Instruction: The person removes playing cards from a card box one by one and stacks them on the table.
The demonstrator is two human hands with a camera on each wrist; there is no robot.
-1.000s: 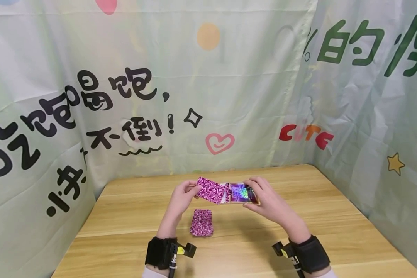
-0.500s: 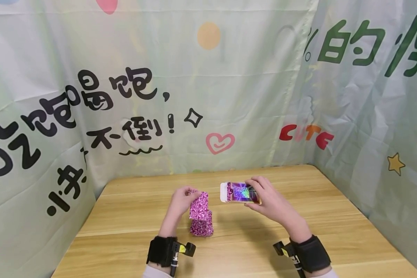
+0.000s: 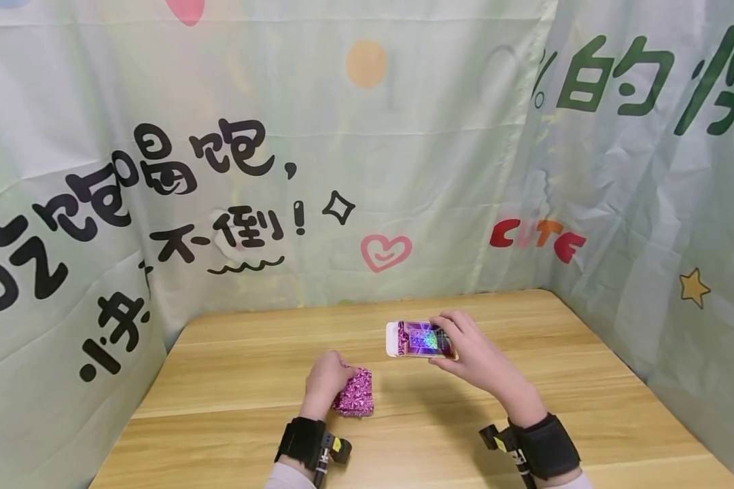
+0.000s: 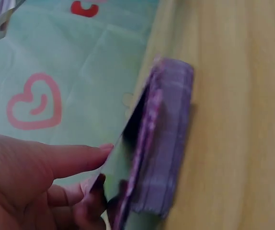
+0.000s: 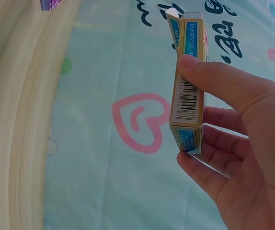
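Note:
At the left of the head view, my left hand (image 3: 328,377) is down at a stack of cards (image 3: 359,395) with pink-and-white swirled backs. The left wrist view has its thumb and fingers pinching a glossy card (image 4: 114,175), tilted against the side of the thick stack. How far card and stack touch is blurred. My right hand (image 3: 474,350) grips a small card box (image 3: 423,339) above the table, thumb on one narrow side and fingers on the other. A shiny rainbow panel covers its front, and its white end flap (image 3: 392,339) sticks out toward the left.
The wooden table (image 3: 251,380) carries the card stack near its middle. Printed cloth curtains (image 3: 440,170) close off the back and both sides. A black strap with a small camera sits on each wrist.
My left hand has carried a swirl-backed card away from the box's flap end, leftward and down to the stack. The right hand and box have stayed nearly still.

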